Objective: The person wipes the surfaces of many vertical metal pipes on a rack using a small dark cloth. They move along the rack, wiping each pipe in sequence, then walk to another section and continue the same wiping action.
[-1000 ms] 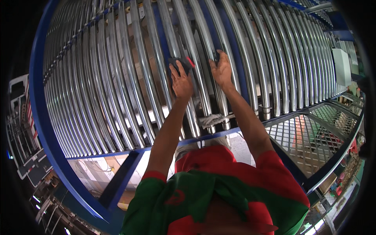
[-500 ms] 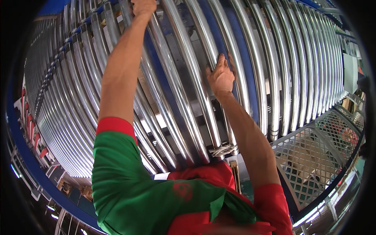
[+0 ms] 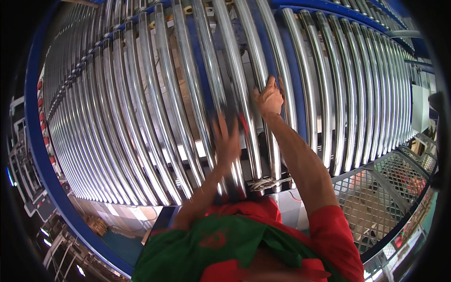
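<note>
Right hand (image 3: 269,98) is gripping a steel roller (image 3: 263,70); blurred left hand (image 3: 228,138), grip indiscernible, is rubbing rollers—best kept in long, even strokes.

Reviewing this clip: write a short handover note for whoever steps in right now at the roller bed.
Left hand: blurred, over the shiny metal rollers, with something dark and red in its grip; cannot tell what.
Right hand: fingers curled around one roller, bracing.
Knotted cord is tied at the rollers' near ends, by the mesh platform.
Done and left: cannot tell from this view.
</note>
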### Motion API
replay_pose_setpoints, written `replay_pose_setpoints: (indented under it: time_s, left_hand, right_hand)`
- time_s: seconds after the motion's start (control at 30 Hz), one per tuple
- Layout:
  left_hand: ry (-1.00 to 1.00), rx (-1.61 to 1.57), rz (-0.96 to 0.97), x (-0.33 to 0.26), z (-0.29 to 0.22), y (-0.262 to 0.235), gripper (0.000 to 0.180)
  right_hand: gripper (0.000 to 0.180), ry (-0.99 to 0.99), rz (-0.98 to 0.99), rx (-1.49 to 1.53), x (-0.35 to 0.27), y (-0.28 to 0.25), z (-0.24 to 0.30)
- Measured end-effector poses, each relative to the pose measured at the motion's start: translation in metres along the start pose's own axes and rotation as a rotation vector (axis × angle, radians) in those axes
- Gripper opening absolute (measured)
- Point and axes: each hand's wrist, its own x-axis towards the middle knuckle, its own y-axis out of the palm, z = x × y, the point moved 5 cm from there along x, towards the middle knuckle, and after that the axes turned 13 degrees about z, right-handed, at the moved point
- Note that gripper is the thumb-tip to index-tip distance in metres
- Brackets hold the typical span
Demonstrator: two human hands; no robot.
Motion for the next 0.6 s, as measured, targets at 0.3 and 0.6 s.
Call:
replay_pose_setpoints:
  time_s: [0.3,0.6]
  left_hand:
    - [-0.042,-0.037,0.01,-0.04,-0.007,0.017,0.06]
    - [0.149,0.291,-0.427,0.39,0.105,-0.137,0.061]
  right_hand:
    - [0.077,0.021,0.099,0.13,0.004,-0.002,-0.004]
    - [0.075,-0.06,0.002,0.118,0.005,0.002,-0.005]
